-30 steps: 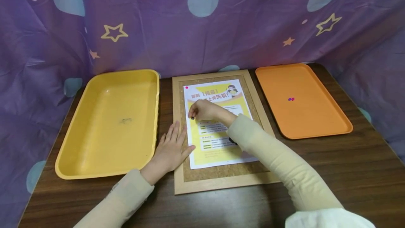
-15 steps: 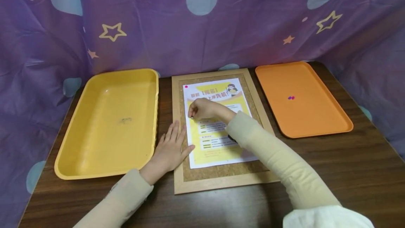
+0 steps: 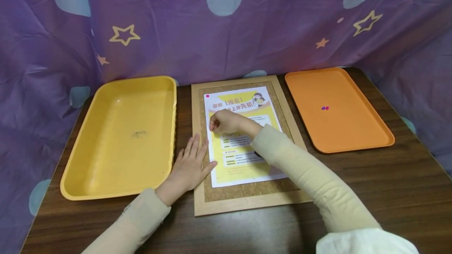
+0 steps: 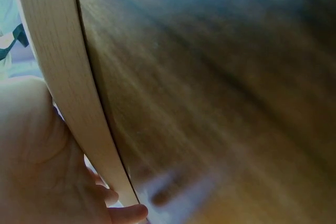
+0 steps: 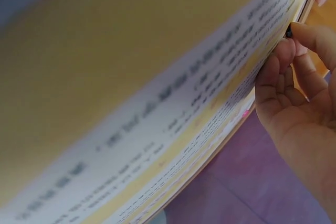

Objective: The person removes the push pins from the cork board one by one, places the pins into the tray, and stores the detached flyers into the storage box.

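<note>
A corkboard [image 3: 243, 196] in a light wooden frame lies on the table, with a yellow and white printed poster [image 3: 226, 179] on it. A pink thumbtack [image 3: 207, 96] marks the poster's top left corner. My right hand [image 3: 227, 122] pinches a small black thumbtack [image 5: 289, 32] at the poster's left edge; fingers cover it in the head view. With fingers spread, my left hand [image 3: 188, 167] rests on the frame's left side, its thumb reaching the poster's edge. In the left wrist view the left hand [image 4: 47, 166] lies along the wooden frame [image 4: 63, 40].
To the left stands a deep yellow tray [image 3: 127, 167] with a dark smudge on its bottom. An orange tray [image 3: 347, 128] at the right holds small purple and pink tacks [image 3: 325, 108]. Behind the table hangs a purple curtain [image 3: 176, 30] with stars.
The black thumbtack, visible below my right fingertips before, is now hidden by them in the head view. My right hand stays at nearly the same spot; my left hand has not moved.
</note>
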Demonstrator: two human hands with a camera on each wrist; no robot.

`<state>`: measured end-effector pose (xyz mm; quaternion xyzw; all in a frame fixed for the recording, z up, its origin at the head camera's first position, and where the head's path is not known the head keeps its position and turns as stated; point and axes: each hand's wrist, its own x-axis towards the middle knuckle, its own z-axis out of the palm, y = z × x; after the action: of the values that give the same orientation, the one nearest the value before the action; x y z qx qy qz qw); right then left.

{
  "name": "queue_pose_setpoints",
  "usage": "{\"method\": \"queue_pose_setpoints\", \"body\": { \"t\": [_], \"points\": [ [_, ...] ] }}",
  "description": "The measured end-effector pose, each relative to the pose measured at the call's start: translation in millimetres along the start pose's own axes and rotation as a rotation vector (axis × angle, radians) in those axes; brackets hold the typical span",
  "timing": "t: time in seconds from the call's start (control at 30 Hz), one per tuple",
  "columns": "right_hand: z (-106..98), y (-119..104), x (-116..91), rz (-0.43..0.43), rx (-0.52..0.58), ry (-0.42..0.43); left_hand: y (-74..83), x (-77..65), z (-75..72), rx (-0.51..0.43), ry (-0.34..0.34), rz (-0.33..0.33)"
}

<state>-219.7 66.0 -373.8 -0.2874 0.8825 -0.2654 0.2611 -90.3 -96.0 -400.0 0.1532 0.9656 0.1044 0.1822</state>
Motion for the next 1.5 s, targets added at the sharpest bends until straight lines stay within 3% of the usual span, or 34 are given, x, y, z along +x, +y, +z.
{"method": "queue_pose_setpoints", "body": {
  "t": [0.6, 1.5],
  "points": [
    [-0.3, -0.6, 0.4, -0.018, -0.035, 0.005, 0.1, -1.0, -0.6, -0.003, -0.015, 0.007],
    [-1.5, 3.9, 4.9, 0.007, 0.008, -0.018, -0.7, -2.2, -1.2, 0.01, -0.011, 0.017]
  ]
}}
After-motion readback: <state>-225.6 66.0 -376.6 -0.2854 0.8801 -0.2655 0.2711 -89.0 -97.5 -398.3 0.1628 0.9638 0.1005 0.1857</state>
